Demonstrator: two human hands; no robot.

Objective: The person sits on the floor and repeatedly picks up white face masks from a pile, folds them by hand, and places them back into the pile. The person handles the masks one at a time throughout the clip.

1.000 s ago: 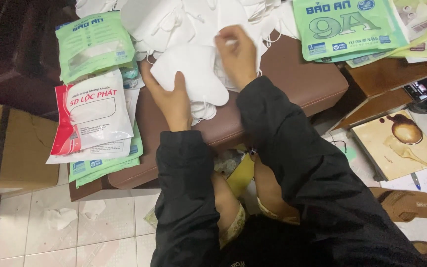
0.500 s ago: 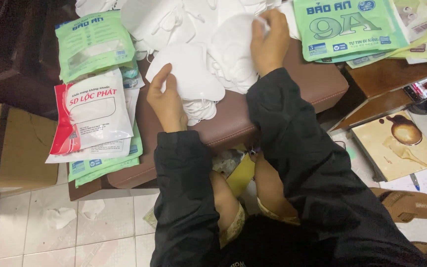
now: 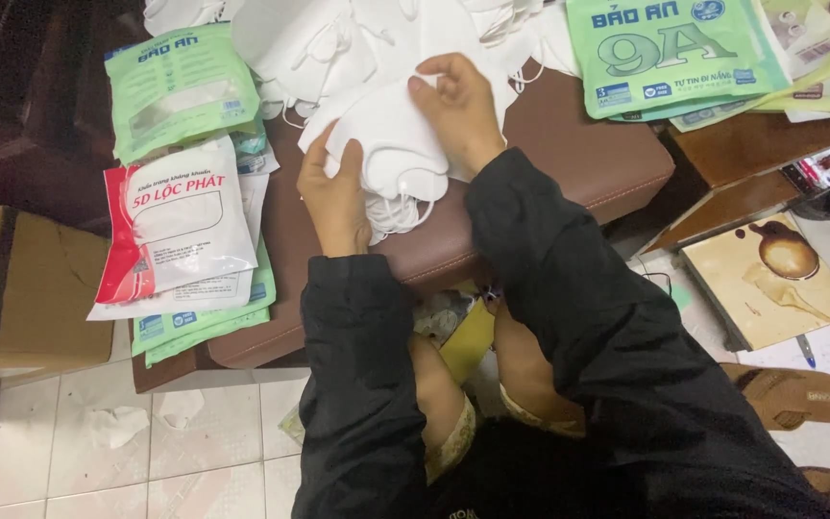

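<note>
Masks (image 3: 391, 154), white and cupped, stacked; right hand (image 3: 458, 106) pinches top one, left hand (image 3: 333, 197) steadies.

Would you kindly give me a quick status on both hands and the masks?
Left hand flat against white mask stack. Right hand pinching the top mask's edge. Loose mask pile crowds the brown cushion behind.
</note>
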